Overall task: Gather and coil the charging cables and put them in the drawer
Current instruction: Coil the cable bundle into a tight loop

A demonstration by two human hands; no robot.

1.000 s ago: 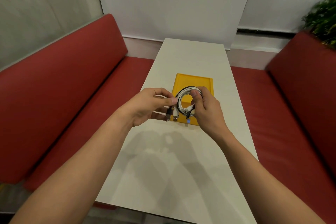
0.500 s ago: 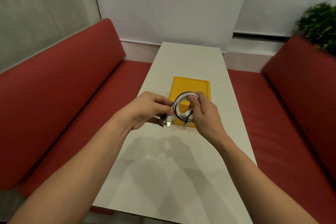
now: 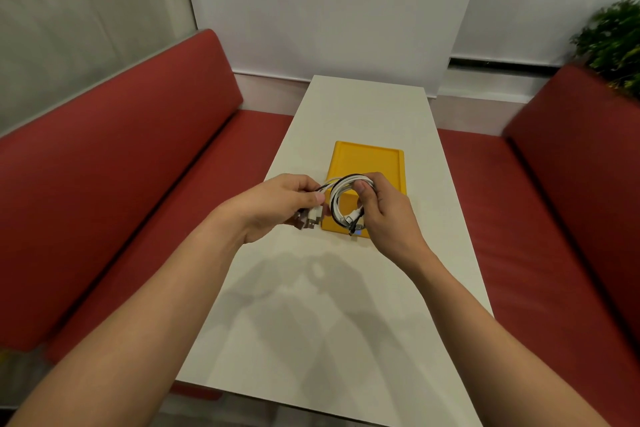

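Above the white bench (image 3: 346, 322), the right hand (image 3: 384, 211) holds the coiled cables (image 3: 341, 198) and the left hand (image 3: 277, 204) pinches their loose ends. Behind them lies a yellow tray (image 3: 374, 163), with red seats (image 3: 104, 163) on both sides.

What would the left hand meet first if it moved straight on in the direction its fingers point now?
Probably the coiled bundle of white and black charging cables, whose loop the right hand grips. The left hand pinches the loose ends, and its fingers point toward that loop; depth is unclear.
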